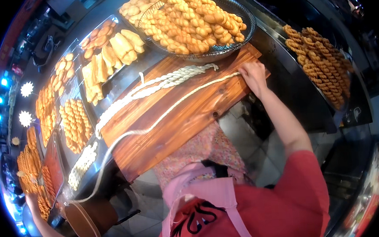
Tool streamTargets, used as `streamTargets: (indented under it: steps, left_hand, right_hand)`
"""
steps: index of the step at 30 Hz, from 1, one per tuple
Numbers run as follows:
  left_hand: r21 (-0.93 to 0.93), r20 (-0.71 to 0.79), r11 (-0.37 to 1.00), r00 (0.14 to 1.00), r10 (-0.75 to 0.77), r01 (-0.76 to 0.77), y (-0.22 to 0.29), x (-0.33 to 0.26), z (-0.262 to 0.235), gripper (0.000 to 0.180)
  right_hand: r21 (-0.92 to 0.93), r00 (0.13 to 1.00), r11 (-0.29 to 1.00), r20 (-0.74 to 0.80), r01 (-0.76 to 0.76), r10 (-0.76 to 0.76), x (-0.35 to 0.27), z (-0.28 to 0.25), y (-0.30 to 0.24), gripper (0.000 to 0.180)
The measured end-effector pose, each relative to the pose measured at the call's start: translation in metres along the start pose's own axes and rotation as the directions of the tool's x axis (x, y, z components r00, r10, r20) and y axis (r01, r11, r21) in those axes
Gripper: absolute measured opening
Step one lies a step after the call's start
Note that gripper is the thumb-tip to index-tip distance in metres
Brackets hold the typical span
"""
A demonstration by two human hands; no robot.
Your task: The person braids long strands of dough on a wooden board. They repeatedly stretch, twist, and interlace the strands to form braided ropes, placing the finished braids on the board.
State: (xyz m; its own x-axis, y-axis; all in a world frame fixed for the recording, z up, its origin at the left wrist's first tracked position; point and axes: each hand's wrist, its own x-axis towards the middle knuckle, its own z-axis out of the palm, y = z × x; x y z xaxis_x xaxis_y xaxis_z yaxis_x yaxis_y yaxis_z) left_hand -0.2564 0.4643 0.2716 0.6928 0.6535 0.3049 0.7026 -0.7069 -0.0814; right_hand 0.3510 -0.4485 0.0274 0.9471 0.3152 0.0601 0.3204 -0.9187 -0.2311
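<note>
A long, thin rope of pale raw dough point(155, 122) runs slantwise over the wooden board point(169, 145) and hangs past its left edge toward the lower left. At the board's right end, my right hand point(253, 76) is closed around the rope's tip. Far out at the lower left, my left hand point(31, 200) is beside a pile of fried dough sticks point(29, 169); its fingers are too small and blurred to read. The rope's other end lies near a clear plastic bag point(66, 196), apart from that hand. Twisted raw dough strands point(157, 83) lie along the board's far side.
Beyond the board stands a wire basket point(248, 17) heaped with fried dough twists point(192, 25). Trays of fried dough sticks point(122, 46) and twists point(75, 125) fill the left. More dark twists point(318, 63) are piled at right. A brown bin point(81, 225) stands below left.
</note>
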Motion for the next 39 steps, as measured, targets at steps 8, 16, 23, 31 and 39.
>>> streamTargets:
  steps: [8,16,23,31,39]
  left_hand:
    - [-0.155,0.254,0.96,0.948,-0.191,0.235,-0.054,-0.038,-0.038,0.048]
    - [-0.27,0.128,0.84,0.883,-0.453,0.47,0.111,0.015,-0.02,0.024]
    - [0.305,0.403,0.767,0.653,-0.641,0.564,0.095,-0.105,-0.008,0.032]
    - [-0.091,0.103,0.906,0.908,-0.405,0.414,0.089,-0.048,-0.037,0.03]
    - [-0.278,0.208,0.834,0.877,-0.433,0.477,-0.015,-0.057,0.03,0.019]
  right_hand:
    - [0.093,0.914,0.953,-0.322,0.289,-0.246,-0.057,0.063,-0.001,0.042]
    - [0.11,0.921,0.988,-0.386,0.104,-0.054,0.029,-0.014,0.045,0.019]
    - [-0.093,0.957,0.969,-0.157,0.23,-0.243,-0.049,0.028,0.048,0.037]
    - [-0.242,0.915,0.968,-0.375,0.059,-0.15,-0.017,0.057,0.065,0.043]
    - [0.711,0.968,0.7,-0.129,-0.059,0.213,-0.065,0.037,0.048,0.017]
